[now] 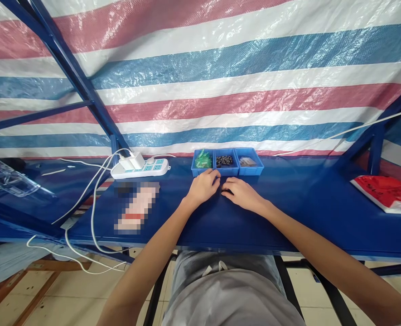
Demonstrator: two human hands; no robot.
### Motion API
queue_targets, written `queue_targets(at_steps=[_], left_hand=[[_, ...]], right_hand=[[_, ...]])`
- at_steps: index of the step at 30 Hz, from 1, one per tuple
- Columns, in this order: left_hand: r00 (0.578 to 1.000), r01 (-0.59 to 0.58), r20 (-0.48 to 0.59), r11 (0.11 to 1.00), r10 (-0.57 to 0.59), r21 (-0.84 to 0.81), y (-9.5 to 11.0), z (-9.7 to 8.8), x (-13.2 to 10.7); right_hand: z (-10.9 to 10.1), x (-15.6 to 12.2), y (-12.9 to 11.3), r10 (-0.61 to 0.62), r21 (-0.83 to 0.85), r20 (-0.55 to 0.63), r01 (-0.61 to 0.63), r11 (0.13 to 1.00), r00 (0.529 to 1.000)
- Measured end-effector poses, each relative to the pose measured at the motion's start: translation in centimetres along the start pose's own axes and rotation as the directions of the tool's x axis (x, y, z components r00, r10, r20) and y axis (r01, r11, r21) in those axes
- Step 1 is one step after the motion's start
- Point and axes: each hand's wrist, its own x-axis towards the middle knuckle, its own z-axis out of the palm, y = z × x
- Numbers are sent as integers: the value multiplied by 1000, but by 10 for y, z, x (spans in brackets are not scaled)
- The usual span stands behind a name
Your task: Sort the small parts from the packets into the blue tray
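Observation:
My left hand (204, 186) rests on the blue tabletop with its fingers curled together, just in front of the three blue bins. Facing it, my right hand (241, 194) also has bent, closed fingers, a small gap from the left. Whatever either hand holds, if anything, is too small or hidden to make out. Green pieces (203, 159) fill the left bin (195, 171). Small dark metallic parts (224, 161) lie in the middle bin (228, 171). The right bin (251, 171) holds small clear or whitish pieces (248, 161).
A white power strip (141, 168) with plugged-in chargers and trailing white cables (93, 213) stands left. Nearer lies a blurred-out pinkish item (137, 208). A red package (387, 192) sits far right. Blue metal frame bars (67, 59) and a striped sheet (237, 68) rise behind.

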Motion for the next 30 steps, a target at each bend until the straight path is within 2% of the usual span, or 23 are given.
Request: queue_targets(at_steps=[5,9,16,22,26,30], left_hand=[[999,-30,40,999,31,-18,-1,-1,-1],[993,-86,79,994,91,-67,-2,1,0],[990,-125,53,985,132,-122,0,3,0],[992,-123,17,981,127,-148,0,3,1],[990,-144,-14,979,143,-143,0,3,0],[986,-167,-21,974,165,-152,2,1,0]], right_hand=[[1,1,3,75,17,-38,-74,997,996],[0,3,9,179,149,-130,-159,976,975],[-3,5,4,175,315,-227,-98,944,958],[-3,4,0,257,437,-280,-116,892,925],[-1,5,5,278,485,-283,-113,867,918],[0,5,8,296,525,-240,-133,840,925]])
